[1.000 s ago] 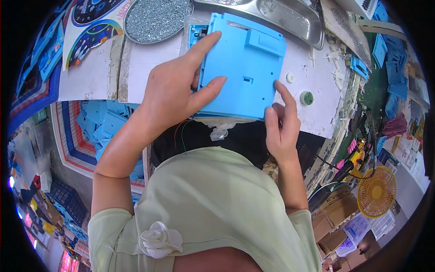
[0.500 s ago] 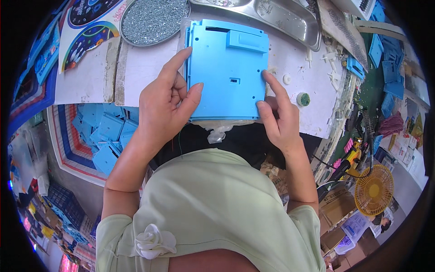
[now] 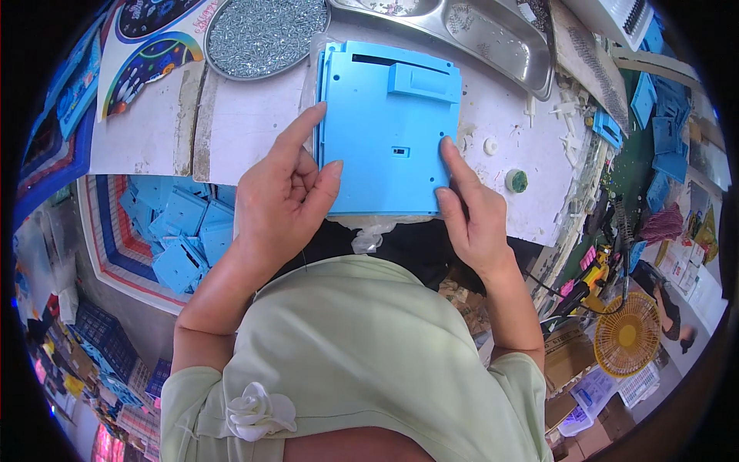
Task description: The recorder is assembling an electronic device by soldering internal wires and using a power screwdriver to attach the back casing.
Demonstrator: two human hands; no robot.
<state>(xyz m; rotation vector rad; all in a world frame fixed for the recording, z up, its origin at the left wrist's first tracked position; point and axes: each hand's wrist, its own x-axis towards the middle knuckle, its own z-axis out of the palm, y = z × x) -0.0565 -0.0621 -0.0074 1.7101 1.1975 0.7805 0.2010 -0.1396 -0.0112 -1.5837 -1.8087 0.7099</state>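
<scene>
A stack of square light-blue plastic panels (image 3: 369, 138) lies at the table's near edge, on clear plastic film. The top panel has a long slot, a raised block near its far right corner, a small cut-out in the middle and several small holes. Along the stack's left side rests the index fingertip of my left hand (image 3: 281, 181). That thumb lies over the near left part of the panel, and the other fingers are curled. My right hand (image 3: 477, 212) holds the right edge with index finger and thumb; its remaining fingers are mostly hidden.
A round tray of small metal screws (image 3: 265, 38) and a steel compartment tray (image 3: 500, 38) stand beyond the stack. White plastic bits (image 3: 570, 127) and a small green-topped round container (image 3: 516, 181) lie right. A lined crate (image 3: 115, 231) of blue panels is at left, a yellow fan (image 3: 627, 335) lower right.
The stack appears slightly lower in view, along with the table. The top panel's far slot now shows along more of its length. Both hands stay at the stack's sides.
</scene>
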